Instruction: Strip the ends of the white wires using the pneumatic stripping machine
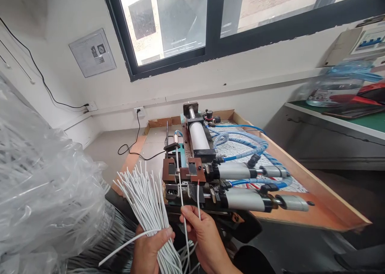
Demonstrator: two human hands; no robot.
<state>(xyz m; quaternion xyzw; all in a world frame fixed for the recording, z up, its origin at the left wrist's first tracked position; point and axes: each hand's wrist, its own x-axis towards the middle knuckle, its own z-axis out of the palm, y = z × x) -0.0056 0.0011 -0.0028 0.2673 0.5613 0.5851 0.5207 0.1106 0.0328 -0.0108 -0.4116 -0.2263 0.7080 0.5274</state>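
Note:
A thick bundle of white wires [147, 202] is gripped in my left hand [153, 246], its cut ends fanned upward. One wire bends away to the lower left over my thumb. My right hand [201, 230], just right of the bundle, pinches a white wire [181, 192] between thumb and fingertips; the wire's upper end reaches between the brown blocks of a pneumatic machine [197, 170]. A second wire [198, 198] stands up from the same hand, with a reddish tip in front of the right block.
Silver cylinders [237, 172] and blue air hoses [249, 146] extend right inside a wooden-edged tray [331, 202]. Clear plastic bags [45, 186] are piled at left. A green shelf [361, 119] at right holds a large plastic bottle [333, 85]. A window is above.

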